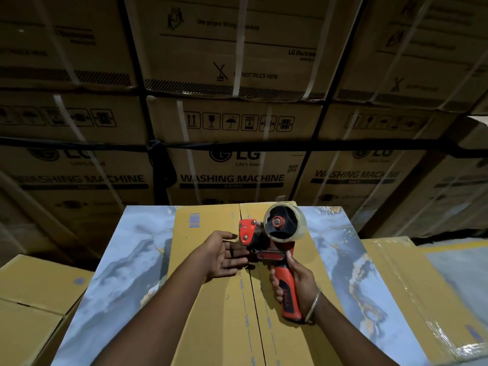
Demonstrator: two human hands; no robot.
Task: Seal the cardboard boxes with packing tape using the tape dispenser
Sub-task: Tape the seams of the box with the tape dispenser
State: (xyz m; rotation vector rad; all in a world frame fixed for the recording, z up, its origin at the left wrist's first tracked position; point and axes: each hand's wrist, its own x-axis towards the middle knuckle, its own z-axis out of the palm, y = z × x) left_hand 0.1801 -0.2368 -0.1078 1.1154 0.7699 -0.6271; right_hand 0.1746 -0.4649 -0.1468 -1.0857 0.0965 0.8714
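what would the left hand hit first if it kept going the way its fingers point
Probably the tape dispenser: the left hand is open, fingers aimed right at its red front plate, fingertips nearly there. Depth is hard to judge from this one view.

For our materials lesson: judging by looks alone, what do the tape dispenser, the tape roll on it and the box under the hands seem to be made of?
Tape dispenser: apparently hard plastic, red and black, with a slight sheen; its handle may be rubbery.
Tape roll: clear glossy plastic film, since it looks translucent and catches the light.
Box: matte brown cardboard, with folded flaps meeting at a centre seam.
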